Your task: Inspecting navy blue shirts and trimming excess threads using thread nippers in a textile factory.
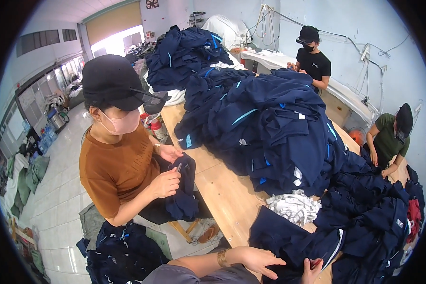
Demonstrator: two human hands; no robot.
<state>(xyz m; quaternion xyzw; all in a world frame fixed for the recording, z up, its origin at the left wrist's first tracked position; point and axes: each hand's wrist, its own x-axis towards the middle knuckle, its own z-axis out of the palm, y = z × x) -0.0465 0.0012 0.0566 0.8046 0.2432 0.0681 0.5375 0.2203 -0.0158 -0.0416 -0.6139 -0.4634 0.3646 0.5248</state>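
A navy garment with a white strip along one edge lies spread on the wooden table in front of me. My left hand rests over its near part, fingers stretched out and the index pointing right. Just to its right, at the lower edge, my right hand is closed with fingertips pinched beside the white strip. Something small, thin and dark reddish shows at those fingers, too small to name. Part of the right hand is cut off by the frame's rim.
A big heap of navy garments covers the table. White labels or strips lie bundled before it. At left, a person in a brown shirt holds small snips and dark cloth. Two other people work across the table. Garments pile on the floor.
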